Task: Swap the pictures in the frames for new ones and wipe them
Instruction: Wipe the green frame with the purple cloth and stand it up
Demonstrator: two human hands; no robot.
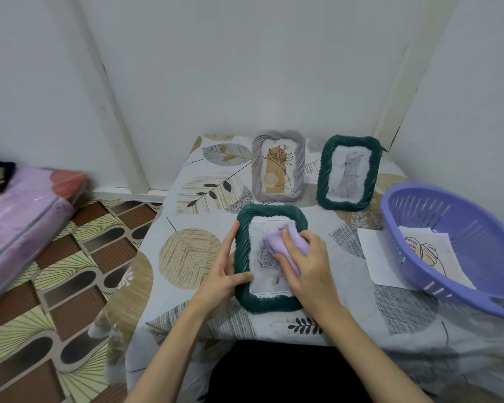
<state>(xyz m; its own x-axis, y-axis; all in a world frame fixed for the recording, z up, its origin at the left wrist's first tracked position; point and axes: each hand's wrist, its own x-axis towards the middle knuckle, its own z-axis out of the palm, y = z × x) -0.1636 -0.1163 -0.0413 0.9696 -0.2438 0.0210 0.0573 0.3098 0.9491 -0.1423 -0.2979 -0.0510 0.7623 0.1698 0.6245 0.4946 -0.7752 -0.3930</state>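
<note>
Bare forearms, no sleeves, black garment (285,373) below

We read this as a home room: small table (361,315) under a leaf-print cloth in a white-walled corner, patterned floor covering (70,271), a mattress (21,216) in pink wrap at left, decorative picture frames (278,170), a plastic basket (454,248).
</note>
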